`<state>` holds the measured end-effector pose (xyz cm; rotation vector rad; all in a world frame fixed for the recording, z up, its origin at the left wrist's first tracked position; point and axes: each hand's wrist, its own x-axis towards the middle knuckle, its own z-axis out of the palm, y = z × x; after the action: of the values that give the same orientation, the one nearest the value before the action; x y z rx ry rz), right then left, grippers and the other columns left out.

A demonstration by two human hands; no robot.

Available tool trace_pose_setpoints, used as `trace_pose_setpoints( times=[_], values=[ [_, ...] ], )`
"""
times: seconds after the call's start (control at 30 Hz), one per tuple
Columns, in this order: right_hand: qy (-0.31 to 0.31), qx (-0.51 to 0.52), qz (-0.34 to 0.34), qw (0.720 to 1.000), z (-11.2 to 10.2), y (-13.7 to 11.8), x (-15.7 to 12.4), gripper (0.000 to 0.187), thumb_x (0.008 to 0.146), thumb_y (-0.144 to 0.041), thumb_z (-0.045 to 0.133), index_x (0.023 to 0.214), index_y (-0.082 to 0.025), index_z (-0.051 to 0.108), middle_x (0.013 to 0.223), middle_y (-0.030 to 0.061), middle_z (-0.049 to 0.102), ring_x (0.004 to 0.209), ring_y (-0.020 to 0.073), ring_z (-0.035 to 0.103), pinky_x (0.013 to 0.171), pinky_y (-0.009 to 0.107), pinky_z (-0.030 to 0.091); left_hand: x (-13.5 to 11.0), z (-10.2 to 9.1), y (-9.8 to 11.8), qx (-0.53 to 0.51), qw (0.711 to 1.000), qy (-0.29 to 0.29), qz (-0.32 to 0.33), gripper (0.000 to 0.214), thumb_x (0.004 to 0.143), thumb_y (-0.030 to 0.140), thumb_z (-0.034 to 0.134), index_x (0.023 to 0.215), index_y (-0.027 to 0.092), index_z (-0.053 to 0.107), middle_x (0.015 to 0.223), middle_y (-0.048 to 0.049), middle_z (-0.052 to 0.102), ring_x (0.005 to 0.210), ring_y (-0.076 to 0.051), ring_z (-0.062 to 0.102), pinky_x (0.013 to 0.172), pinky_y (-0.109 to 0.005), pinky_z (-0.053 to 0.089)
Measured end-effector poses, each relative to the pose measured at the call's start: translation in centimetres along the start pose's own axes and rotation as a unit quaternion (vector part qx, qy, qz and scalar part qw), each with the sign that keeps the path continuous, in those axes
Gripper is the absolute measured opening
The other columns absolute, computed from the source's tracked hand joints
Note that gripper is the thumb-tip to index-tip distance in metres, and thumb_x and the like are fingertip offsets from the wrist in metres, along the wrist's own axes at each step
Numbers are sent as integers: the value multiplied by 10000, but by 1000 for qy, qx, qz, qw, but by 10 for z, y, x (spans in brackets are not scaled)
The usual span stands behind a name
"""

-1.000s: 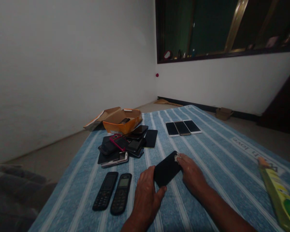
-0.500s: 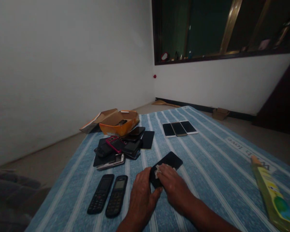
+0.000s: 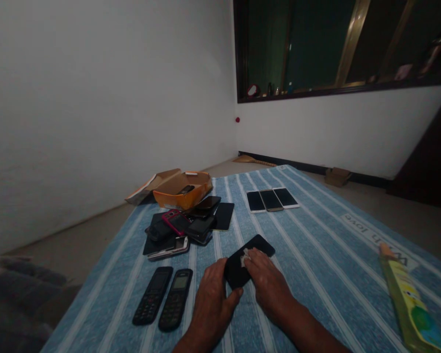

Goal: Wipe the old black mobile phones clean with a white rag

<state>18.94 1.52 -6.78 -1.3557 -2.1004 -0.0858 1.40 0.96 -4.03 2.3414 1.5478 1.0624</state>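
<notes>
A black smartphone [image 3: 238, 269] lies flat and slanted on the striped cloth in front of me. My left hand [image 3: 213, 299] steadies its near left corner, fingers along the left edge and thumb by the lower edge. In my right hand [image 3: 270, 282] is a crumpled white tissue [image 3: 245, 257], pressed onto the phone's dark face; the fingers partly hide it. Left of my hands, two black keypad phones [image 3: 153, 295] lie side by side. Beyond them is a loose pile of phones, including a pink-framed phone [image 3: 176, 221].
An open orange cardboard box [image 3: 176, 200] with a phone inside stands behind the pile. Three smartphones [image 3: 272, 200] lie in a row farther back. A yellow-green bottle [image 3: 411, 299] lies at the right. The blue striped cloth [image 3: 316, 255] covers the surface.
My right hand and the tissue have shifted slightly to the right across the phone, baring more of its near part. My left hand stays at the phone's corner.
</notes>
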Motion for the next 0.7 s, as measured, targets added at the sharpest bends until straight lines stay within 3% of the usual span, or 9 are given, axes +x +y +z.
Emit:
trace_pose_setpoints(
  times=[0.4, 0.53, 0.7],
  values=[
    [27, -113, 90, 989, -4, 28, 3, 544, 788, 84, 334, 1209, -52, 650, 1268, 203, 630, 1219, 319, 567, 1019, 473, 482, -3, 3, -5, -15, 1000, -15, -11, 546, 749, 275, 632, 1267, 149, 510, 1156, -139, 652, 1075, -308, 623, 907, -488, 537],
    [52, -116, 63, 990, 4, 19, -5, 534, 792, 82, 334, 1196, -60, 652, 1263, 197, 635, 1221, 320, 564, 1008, 483, 491, -2, 2, -3, -10, 1000, -12, -8, 539, 736, 265, 635, 1252, 149, 526, 1134, -135, 660, 1053, -309, 629, 884, -477, 549],
    [79, -82, 4, 993, 20, -10, -21, 516, 792, 71, 372, 1235, -45, 610, 1301, 211, 605, 1252, 330, 533, 1010, 513, 485, -3, 5, -5, 5, 1000, -7, -1, 550, 735, 264, 653, 1253, 131, 522, 1156, -149, 658, 1074, -315, 621, 904, -476, 540]
  ],
)
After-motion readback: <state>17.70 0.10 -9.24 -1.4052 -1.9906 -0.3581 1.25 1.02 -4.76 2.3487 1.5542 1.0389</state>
